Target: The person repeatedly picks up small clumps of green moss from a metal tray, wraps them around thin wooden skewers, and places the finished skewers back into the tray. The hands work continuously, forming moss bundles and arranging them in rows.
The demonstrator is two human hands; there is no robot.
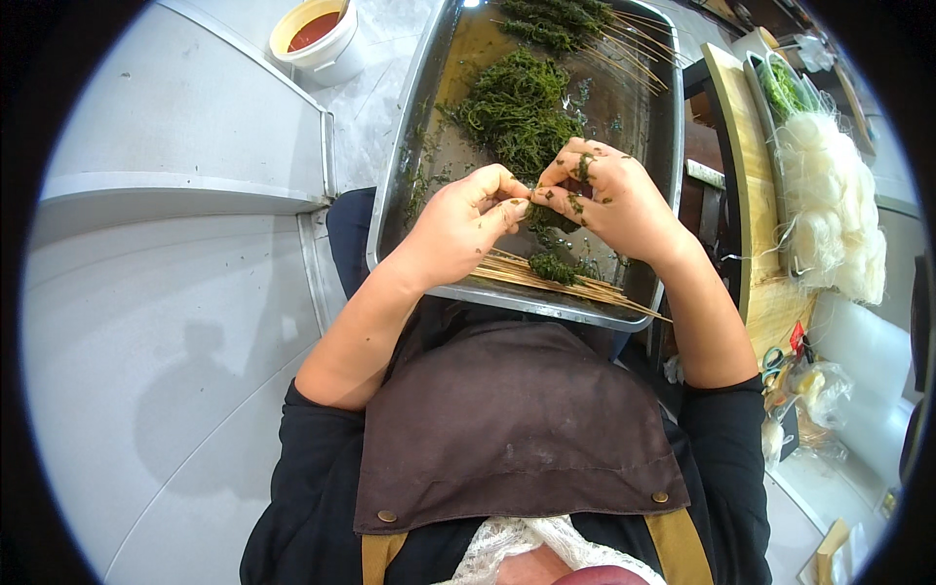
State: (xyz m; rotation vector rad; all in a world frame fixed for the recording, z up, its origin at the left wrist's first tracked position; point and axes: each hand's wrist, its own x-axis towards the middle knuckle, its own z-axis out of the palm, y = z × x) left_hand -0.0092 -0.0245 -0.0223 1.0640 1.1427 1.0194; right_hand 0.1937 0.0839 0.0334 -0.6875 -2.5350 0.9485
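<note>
My left hand (470,216) and my right hand (612,195) meet fingertip to fingertip over a metal tray (402,175). Both are closed in a pinch on a small bit of dark green seaweed; most of it is hidden by the fingers. Green scraps stick to my fingers, mostly on the right. Just beyond the hands lies a heap of stringy green seaweed (517,107). Thin wooden skewers (585,285) lie along the tray's near edge, with a small seaweed clump (552,268) on top of them. Farther back, a bunch of skewers carries seaweed (556,21) at one end.
A white bucket (336,60) with red liquid stands on the floor at far left. To the right, a wooden table (765,263) bears bundles of white noodle-like strands (829,205). Scissors (772,363) and plastic bags (824,390) lie nearer. A pale panel (185,107) stands left.
</note>
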